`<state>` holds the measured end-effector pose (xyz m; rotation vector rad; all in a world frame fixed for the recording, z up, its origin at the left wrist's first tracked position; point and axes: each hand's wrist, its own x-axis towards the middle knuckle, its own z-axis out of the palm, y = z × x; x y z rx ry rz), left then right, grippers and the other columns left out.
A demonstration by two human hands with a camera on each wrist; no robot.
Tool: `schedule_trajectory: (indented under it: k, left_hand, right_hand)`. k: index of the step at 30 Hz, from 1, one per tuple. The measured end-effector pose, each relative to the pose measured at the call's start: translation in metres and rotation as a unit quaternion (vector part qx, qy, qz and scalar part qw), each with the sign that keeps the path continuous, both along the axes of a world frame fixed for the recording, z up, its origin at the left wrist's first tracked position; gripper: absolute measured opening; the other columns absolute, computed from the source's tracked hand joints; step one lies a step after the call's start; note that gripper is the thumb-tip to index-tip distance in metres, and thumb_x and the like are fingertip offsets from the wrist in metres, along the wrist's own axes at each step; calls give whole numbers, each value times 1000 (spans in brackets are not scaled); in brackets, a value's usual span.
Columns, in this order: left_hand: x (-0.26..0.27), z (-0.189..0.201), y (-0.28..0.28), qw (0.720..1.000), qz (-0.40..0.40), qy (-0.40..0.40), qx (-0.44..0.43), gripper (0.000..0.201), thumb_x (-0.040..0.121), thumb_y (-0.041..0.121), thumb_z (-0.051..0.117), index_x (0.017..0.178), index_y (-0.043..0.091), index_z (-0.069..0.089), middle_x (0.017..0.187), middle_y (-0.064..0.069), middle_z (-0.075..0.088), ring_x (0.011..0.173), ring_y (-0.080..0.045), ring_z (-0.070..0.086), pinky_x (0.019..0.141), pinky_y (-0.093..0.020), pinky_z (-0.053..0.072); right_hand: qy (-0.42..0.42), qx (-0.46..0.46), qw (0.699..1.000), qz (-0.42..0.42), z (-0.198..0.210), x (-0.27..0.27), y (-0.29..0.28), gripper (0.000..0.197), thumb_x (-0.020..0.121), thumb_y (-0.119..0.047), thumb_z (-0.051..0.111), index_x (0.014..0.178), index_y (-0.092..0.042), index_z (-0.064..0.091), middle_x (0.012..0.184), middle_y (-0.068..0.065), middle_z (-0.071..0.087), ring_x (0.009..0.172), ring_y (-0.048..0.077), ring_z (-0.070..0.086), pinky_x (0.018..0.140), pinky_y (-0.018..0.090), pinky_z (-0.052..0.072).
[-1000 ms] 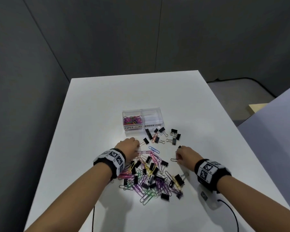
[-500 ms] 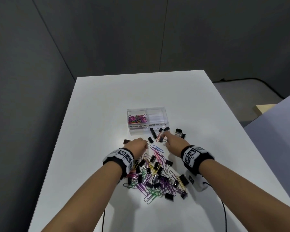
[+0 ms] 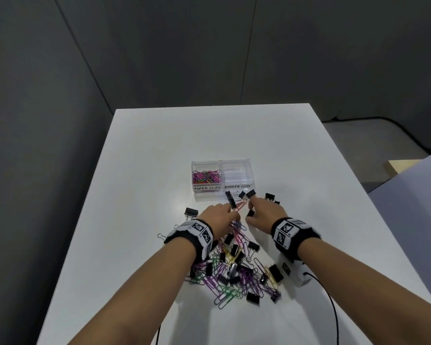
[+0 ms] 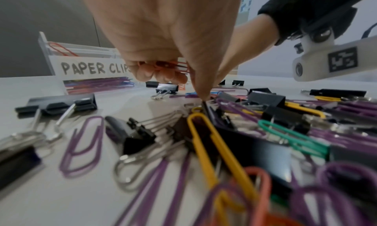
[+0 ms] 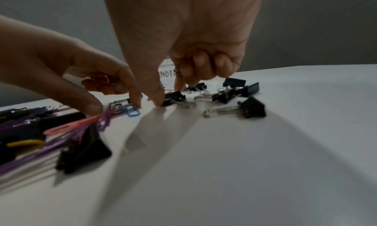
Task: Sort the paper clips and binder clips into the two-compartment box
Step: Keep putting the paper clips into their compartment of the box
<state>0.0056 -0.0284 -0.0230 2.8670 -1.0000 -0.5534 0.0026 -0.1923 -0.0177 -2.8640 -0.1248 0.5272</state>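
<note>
The clear two-compartment box (image 3: 249, 181) stands mid-table. Its left half, labelled PAPER CLIPS (image 4: 91, 68), holds coloured paper clips (image 3: 206, 176); the BINDER CLIPS half looks empty. A mixed pile of paper clips and black binder clips (image 3: 237, 272) lies under my wrists. My left hand (image 3: 230, 215) keeps red paper clips (image 4: 165, 65) in its curled fingers, with its thumb down at the pile's far edge. My right hand (image 3: 251, 210) pinches a black binder clip (image 5: 174, 98) on the table between thumb and forefinger, in front of the box.
Loose black binder clips (image 3: 271, 196) lie scattered before the box, and one more (image 3: 191, 211) sits left of my left hand. A blue paper clip (image 5: 132, 112) lies between the hands. A black cable (image 3: 331, 305) trails off my right wrist toward the table's near edge.
My right hand has travelled from the pile's right side forward and left to the binder clips by the box and pinched one. My left hand has crept slightly forward.
</note>
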Motion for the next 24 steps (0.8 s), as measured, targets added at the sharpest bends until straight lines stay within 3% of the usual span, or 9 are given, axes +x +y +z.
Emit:
schedule_trajectory:
  k: [5, 8, 14, 19, 21, 24]
  left_hand:
    - [2, -4, -3, 1000, 5, 0, 25, 34, 93, 29, 51, 122, 11, 54, 125, -10, 50, 116, -28, 48, 93, -37, 42]
    - [1, -4, -1, 1000, 5, 1, 29, 35, 95, 29, 49, 123, 8, 52, 126, -11, 50, 118, -28, 47, 94, -36, 41]
    - [0, -1, 5, 999, 21, 25, 27, 34, 95, 32, 50, 119, 9, 54, 124, -11, 54, 115, -28, 50, 95, -36, 42]
    - [-5, 0, 5, 997, 27, 57, 40, 25, 96, 14, 45, 119, 7, 51, 122, -13, 52, 110, -31, 55, 90, -40, 47]
    - [-8, 2, 8, 997, 33, 59, 44, 25, 95, 9, 43, 119, 5, 49, 121, -14, 50, 106, -32, 56, 86, -41, 47]
    - [-9, 10, 18, 992, 96, 83, -11, 25, 95, 6, 39, 118, 8, 48, 121, -12, 53, 105, -28, 56, 89, -37, 45]
  right_hand:
    - [-29, -4, 997, 68, 4, 5, -1, 35, 95, -31, 47, 128, -21, 44, 126, 4, 57, 108, 26, 59, 86, 37, 47]
    - [-19, -31, 993, 108, 5, 10, 7, 29, 95, -25, 46, 123, -18, 49, 121, 7, 57, 106, 28, 58, 84, 37, 47]
    - [42, -54, 994, 79, 8, 15, 19, 18, 93, -15, 48, 108, -10, 56, 115, 10, 59, 104, 27, 58, 84, 38, 47]
    - [51, -87, 989, 108, 11, 8, 24, 22, 94, -13, 41, 112, -5, 51, 118, 12, 53, 100, 29, 58, 82, 40, 46]
    - [50, -53, 993, 88, 14, 4, 23, 14, 93, -16, 40, 103, -9, 47, 100, 12, 53, 84, 26, 52, 71, 37, 41]
    - [51, -14, 997, 56, 20, 0, 18, 5, 92, -15, 38, 95, -12, 34, 64, 1, 42, 69, 25, 47, 56, 31, 33]
